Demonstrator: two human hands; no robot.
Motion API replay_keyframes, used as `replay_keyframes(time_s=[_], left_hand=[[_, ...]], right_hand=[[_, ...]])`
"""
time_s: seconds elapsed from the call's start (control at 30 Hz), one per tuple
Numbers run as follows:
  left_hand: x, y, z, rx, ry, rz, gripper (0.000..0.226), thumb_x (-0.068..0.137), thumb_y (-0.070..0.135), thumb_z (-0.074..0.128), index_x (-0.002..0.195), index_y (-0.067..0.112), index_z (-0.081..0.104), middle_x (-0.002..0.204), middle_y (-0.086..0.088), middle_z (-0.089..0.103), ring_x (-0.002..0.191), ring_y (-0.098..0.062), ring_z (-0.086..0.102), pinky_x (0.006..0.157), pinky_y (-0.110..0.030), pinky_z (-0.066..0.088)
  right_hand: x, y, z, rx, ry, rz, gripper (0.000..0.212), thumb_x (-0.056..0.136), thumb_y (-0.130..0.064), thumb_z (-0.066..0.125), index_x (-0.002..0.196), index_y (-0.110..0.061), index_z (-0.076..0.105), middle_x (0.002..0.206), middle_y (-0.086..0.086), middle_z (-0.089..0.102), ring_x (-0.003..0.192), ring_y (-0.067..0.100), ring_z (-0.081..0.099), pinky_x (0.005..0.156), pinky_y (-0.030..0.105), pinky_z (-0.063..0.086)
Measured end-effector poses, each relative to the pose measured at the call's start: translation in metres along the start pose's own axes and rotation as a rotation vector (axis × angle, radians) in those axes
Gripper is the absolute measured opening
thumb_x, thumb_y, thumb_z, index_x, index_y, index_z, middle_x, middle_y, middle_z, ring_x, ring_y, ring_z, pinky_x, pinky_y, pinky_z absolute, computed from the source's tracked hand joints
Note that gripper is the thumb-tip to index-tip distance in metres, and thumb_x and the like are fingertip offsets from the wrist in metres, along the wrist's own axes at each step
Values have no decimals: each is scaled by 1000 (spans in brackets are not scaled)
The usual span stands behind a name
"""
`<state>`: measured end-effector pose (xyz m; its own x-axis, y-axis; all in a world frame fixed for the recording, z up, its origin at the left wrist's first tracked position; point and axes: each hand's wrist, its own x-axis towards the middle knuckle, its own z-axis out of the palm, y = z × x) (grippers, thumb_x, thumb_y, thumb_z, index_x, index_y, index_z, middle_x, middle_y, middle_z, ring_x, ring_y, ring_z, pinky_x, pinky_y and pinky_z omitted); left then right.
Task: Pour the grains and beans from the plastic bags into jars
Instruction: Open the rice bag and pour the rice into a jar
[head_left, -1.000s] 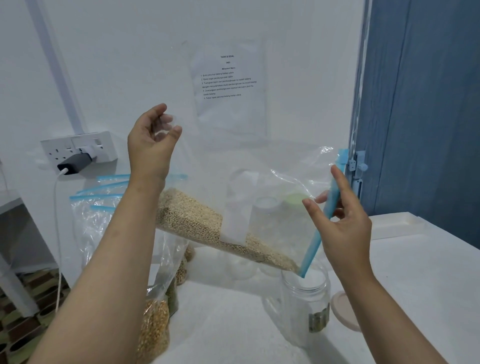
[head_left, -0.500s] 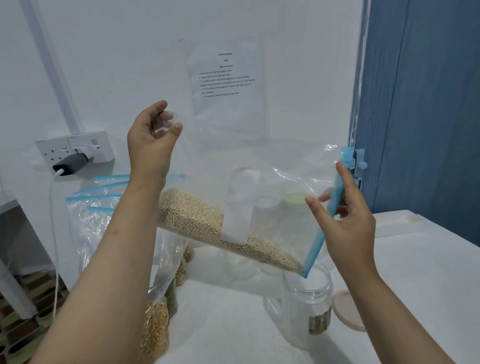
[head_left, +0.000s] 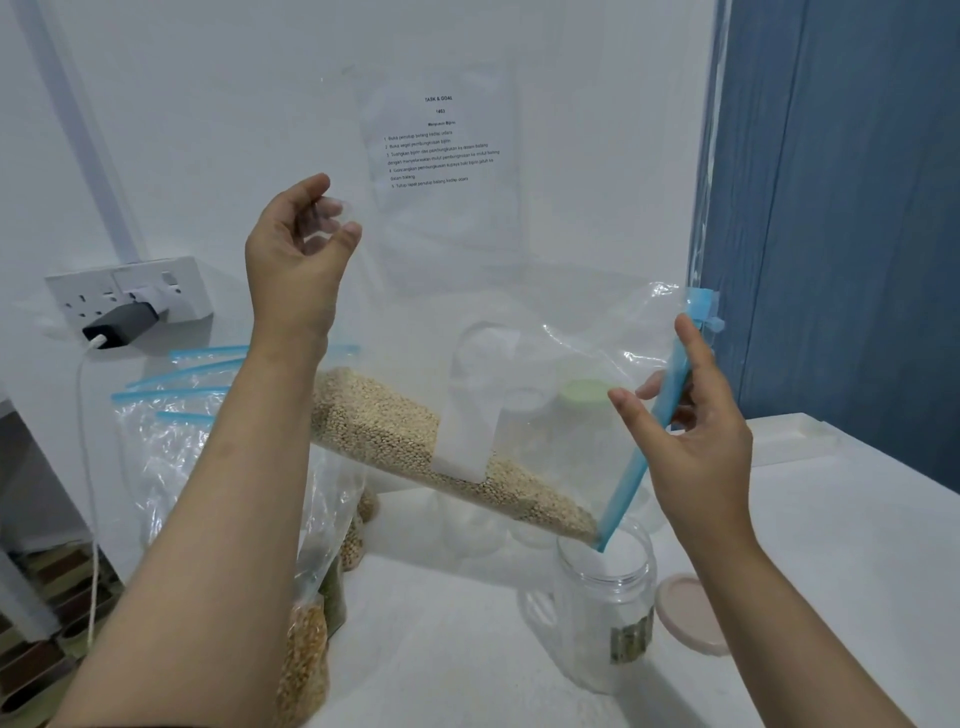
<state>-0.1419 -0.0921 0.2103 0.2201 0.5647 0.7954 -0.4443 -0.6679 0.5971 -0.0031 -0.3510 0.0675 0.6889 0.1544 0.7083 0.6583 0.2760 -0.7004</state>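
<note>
Left hand (head_left: 298, 260) pinches the clear plastic zip bag (head_left: 467, 364) high; right hand (head_left: 691, 441) grips its blue seal (steering pale grains (head_left: 415, 447)) over the clear jar (head_left: 605, 618).

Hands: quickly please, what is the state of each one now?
Left hand: fingers pinch the bag by its bottom corner.
Right hand: fingers hold the bag's blue zip strip.
</note>
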Motion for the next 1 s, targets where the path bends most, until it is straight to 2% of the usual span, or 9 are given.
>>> replay_keyframes(time_s=[0.17, 0.37, 0.5, 0.8, 1.0], left_hand=[[1, -1, 1, -1, 0, 1, 39, 86, -1, 69, 122, 11, 57, 97, 3, 61, 89, -2, 56, 81, -16, 45], [3, 0, 3, 2, -5, 2, 40, 85, 2, 69, 122, 10, 58, 96, 3, 62, 88, -3, 57, 84, -19, 46], [5, 1, 5, 4, -7, 8, 39, 85, 1, 69, 122, 9, 58, 95, 4, 62, 88, -2, 57, 84, -20, 46], [7, 2, 5, 5, -6, 13, 40, 86, 0, 68, 123, 8, 57, 96, 4, 62, 86, 1, 56, 78, -17, 43], [7, 2, 4, 10, 0, 14, 40, 87, 0, 69, 124, 7, 57, 97, 3, 62, 87, 2, 56, 79, -16, 43]], right_hand=[[0, -1, -1, 3, -8, -4, 72, 85, -30, 72, 150, -37, 39, 89, -12, 57, 88, 12, 57, 86, 21, 52], [-1, -2, -1, -1, -4, -9, 73, 85, -31, 71, 150, -36, 39, 89, -14, 56, 87, 8, 57, 84, 15, 50], [-1, -2, -2, -7, -5, -11, 73, 85, -33, 71, 150, -37, 38, 89, -14, 57, 89, 11, 58, 84, 16, 50], [0, -4, 0, 7, -4, -13, 71, 85, -29, 72, 146, -42, 37, 90, -14, 57, 89, 11, 57, 82, 12, 49], [0, -3, 0, -4, -7, -17, 71, 85, -30, 71, 147, -40, 37, 91, -15, 57, 90, 12, 57, 81, 12, 48]])
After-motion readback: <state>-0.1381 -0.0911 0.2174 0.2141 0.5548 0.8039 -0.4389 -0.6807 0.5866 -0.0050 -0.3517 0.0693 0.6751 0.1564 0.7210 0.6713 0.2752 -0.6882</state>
